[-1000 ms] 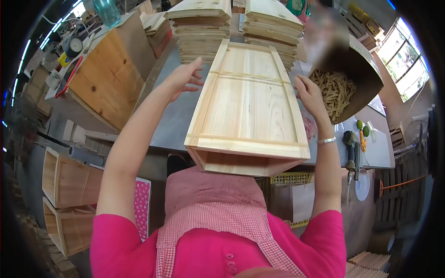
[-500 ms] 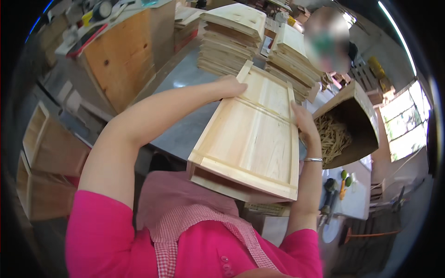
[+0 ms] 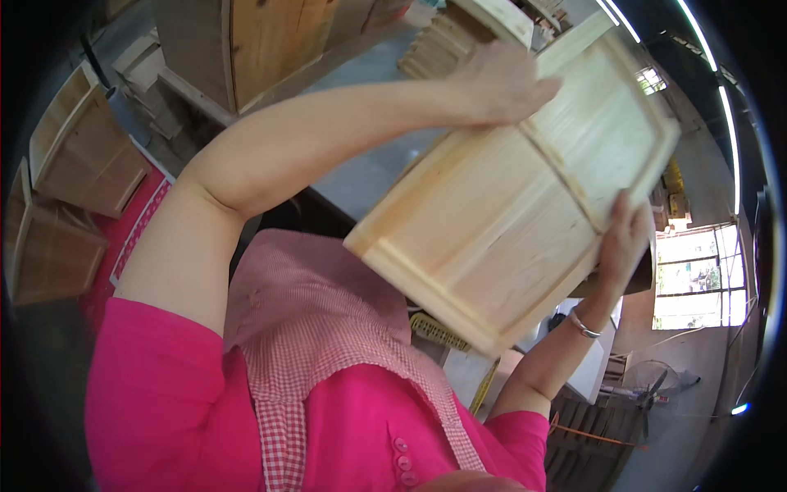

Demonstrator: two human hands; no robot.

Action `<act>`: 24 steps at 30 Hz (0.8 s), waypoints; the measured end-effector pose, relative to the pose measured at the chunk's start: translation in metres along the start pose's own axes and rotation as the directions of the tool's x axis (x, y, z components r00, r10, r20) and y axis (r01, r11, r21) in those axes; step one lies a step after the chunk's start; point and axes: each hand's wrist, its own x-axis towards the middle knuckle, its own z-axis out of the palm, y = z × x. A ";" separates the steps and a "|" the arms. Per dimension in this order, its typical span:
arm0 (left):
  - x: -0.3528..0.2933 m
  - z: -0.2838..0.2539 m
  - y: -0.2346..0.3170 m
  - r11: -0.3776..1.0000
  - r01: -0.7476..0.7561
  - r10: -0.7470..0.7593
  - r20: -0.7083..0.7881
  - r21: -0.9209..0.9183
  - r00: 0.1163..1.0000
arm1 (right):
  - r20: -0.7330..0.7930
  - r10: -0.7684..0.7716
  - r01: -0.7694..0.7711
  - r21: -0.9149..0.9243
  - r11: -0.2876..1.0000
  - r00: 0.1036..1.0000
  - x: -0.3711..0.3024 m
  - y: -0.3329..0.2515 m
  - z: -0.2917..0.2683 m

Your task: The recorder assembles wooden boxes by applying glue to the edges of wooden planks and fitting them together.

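A wooden box (image 3: 492, 238), seemingly built since its panels look joined, tilts over the table (image 3: 361, 172), not yet set down, the left hand (image 3: 502, 86) curled on one edge, the right hand (image 3: 625, 246) clasping the opposite edge, fingers half-bent.

We saw daylight glaring almost white through the paned window (image 3: 698, 279) right of the wooden box (image 3: 500, 230), and tube lights (image 3: 729, 139) burning bright beyond its upper right. Motion blur softened the box and left hand (image 3: 500, 86); around them, the fisheye rim curved into black.
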 end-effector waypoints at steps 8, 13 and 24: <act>-0.075 0.042 -0.056 0.978 -0.201 0.148 -0.486 -0.059 0.862 | -0.334 -0.266 0.227 -0.152 0.962 0.904 -0.095 0.051 0.089; -0.096 0.052 -0.086 0.981 -0.193 0.160 -0.450 -0.027 0.878 | -0.311 -0.160 0.188 0.059 0.980 0.937 -0.112 0.059 0.115; -0.099 0.061 -0.084 0.984 -0.180 0.164 -0.391 -0.005 0.906 | -0.452 -0.277 0.316 0.012 0.949 0.848 -0.105 0.067 0.104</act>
